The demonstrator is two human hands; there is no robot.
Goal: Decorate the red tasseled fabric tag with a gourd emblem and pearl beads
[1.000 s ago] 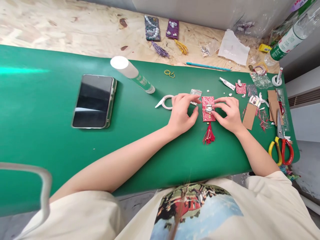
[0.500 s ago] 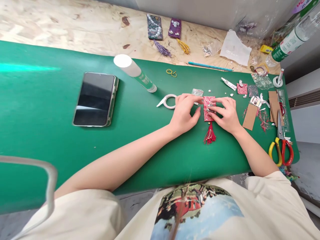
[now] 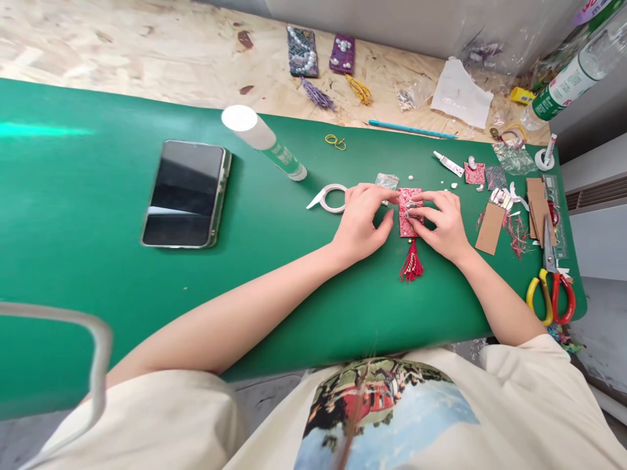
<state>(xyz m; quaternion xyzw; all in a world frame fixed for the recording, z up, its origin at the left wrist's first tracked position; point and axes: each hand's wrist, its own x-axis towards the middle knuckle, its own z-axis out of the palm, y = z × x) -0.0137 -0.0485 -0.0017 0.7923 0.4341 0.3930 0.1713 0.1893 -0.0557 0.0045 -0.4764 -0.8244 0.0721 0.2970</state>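
A small red-and-white patterned tag (image 3: 407, 230) lies on the green mat, its dark red tassel (image 3: 411, 262) pointing toward me. My right hand (image 3: 443, 225) comes in from the right, thumb and fingers closed around a small silvery bead (image 3: 411, 205) on the tag's face. Its fingertips partly cover that bead. On the tag's other side, my left hand (image 3: 363, 215) is curved with thumb and index apart, the index tip at the tag's upper left edge. Beside the left hand are a roll of white tape (image 3: 333, 198) and a small clear bag (image 3: 387, 181).
A glue stick (image 3: 267, 143) and a phone (image 3: 186, 194) are at left. Scissors (image 3: 549, 281), cardboard strips (image 3: 490, 228), a small glue tube (image 3: 448, 163) and scraps lie at right. Behind are a blue pencil (image 3: 411, 129), two finished tasselled tags (image 3: 341, 55) and a bottle (image 3: 563, 91).
My right fingertips have shifted slightly on the silvery bead. The left hand and the tag have stayed almost in place.
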